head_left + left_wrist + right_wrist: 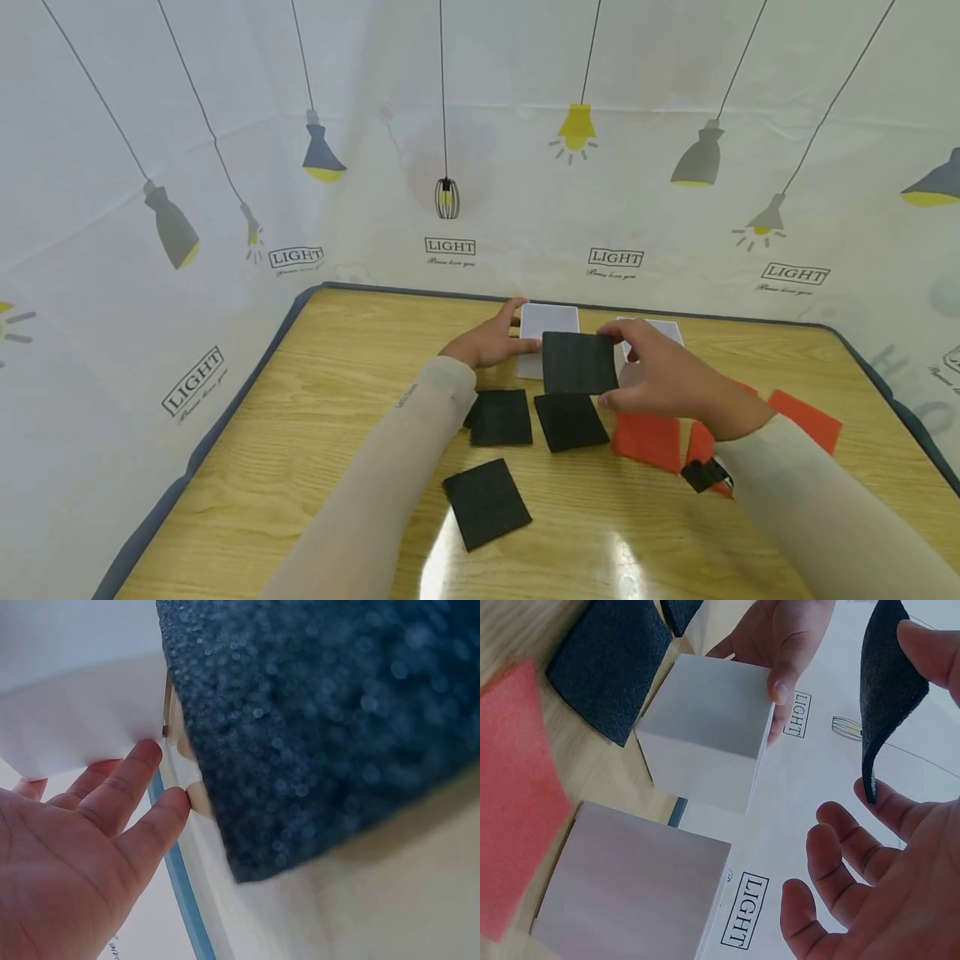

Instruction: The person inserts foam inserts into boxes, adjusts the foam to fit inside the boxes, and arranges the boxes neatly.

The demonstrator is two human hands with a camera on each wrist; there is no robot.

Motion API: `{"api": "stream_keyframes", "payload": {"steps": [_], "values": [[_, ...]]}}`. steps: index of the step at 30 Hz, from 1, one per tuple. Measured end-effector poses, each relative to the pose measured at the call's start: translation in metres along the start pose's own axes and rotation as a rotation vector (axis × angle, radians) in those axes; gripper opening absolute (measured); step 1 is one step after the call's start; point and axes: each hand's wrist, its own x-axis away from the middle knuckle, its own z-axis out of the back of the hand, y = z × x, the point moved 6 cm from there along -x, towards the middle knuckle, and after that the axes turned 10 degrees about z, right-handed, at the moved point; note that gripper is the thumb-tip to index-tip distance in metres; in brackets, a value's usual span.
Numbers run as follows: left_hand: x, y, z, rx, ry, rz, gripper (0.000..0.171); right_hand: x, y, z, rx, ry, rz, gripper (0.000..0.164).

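My left hand (491, 337) holds a white box (705, 750) at its left side, its thumb toward the front and its fingers toward the back. The box's pale top (550, 321) has a white rim. Close in front of the box, a thin black felt-like square (579, 363) is held up, pinched by my right hand (663, 367) along its right side. In the right wrist view the held square (885, 682) is bent. It hides part of the box in the head view.
A second white box (667, 328) stands to the right, partly behind my right hand. Several black squares (487, 502) lie toward the front of the wooden table (352, 333). Red squares (648, 440) lie under and around my right forearm. A lamp-patterned white curtain (510, 200) surrounds the table.
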Motion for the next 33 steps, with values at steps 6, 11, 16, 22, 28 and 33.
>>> {"api": "stream_keyframes", "payload": {"steps": [6,11,16,22,28,33], "values": [[0.001,0.000,0.001,-0.010,-0.004,0.004,0.102,-0.007,0.004,0.002,-0.001,0.009,-0.017,0.081],[0.000,-0.001,0.001,-0.013,-0.002,0.014,0.101,-0.013,0.006,0.004,0.017,-0.001,-0.031,0.085],[0.000,-0.001,0.002,0.000,-0.008,0.023,0.099,-0.020,0.008,0.007,0.028,0.002,-0.029,0.086],[-0.001,0.000,0.002,0.025,-0.011,0.009,0.098,-0.031,0.013,0.010,-0.006,0.008,-0.027,0.085],[0.000,0.001,0.002,0.032,-0.014,0.011,0.097,-0.042,0.022,0.010,-0.020,0.005,-0.009,0.085],[-0.001,0.000,0.001,0.051,-0.020,0.009,0.099,-0.051,0.032,0.010,-0.032,-0.001,-0.011,0.084]]}}
